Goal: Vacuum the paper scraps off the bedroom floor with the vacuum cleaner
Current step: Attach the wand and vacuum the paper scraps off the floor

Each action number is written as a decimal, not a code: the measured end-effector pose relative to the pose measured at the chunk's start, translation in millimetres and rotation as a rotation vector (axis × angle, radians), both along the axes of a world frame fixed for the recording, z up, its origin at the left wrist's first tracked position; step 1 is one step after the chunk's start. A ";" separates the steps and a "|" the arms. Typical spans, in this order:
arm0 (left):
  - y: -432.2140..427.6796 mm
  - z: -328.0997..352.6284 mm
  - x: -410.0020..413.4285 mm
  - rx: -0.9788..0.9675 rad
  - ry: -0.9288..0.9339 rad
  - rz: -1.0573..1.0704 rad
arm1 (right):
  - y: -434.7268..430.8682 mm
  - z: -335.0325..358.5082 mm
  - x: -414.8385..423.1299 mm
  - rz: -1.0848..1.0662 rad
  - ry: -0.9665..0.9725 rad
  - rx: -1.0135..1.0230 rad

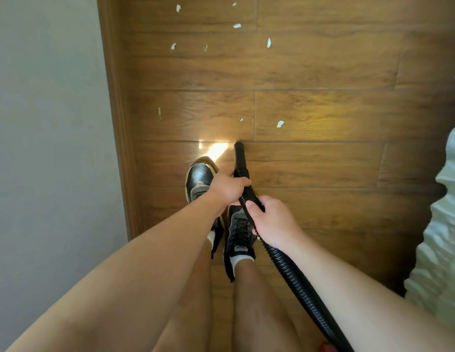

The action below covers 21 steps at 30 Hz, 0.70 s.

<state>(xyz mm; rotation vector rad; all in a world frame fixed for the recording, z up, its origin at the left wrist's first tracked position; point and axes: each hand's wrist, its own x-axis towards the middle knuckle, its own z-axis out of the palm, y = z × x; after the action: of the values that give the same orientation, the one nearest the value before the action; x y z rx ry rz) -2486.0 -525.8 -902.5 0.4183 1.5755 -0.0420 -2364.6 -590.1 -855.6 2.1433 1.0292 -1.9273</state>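
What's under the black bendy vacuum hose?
Under the black ribbed hose lies brown wooden floor and the edge of a grey-black sneaker. The left hand and right hand gripping it cover the rest.

Floor (323, 72): brown wood-grain planks, seams running crosswise. Left side: a plain pale wall (43, 123), matt finish. A brown wooden skirting board (116, 97) runs along its foot and meets the planks. One small bright patch of sunlight (217, 149) lies on the floor near the skirting, with a softer yellow glow spreading to its right. Right edge: white, ripple-textured fabric (439, 237), possibly bedding.
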 end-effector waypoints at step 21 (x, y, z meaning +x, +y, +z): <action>30.0 -10.2 42.9 -0.016 -0.077 -0.189 | 5.2 -0.3 25.3 -0.231 -0.063 -0.017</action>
<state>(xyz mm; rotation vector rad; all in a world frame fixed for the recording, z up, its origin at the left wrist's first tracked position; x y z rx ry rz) -2443.1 -495.7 -912.7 0.5498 1.4557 -0.1817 -2339.3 -584.8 -855.9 2.3892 0.7826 -1.9366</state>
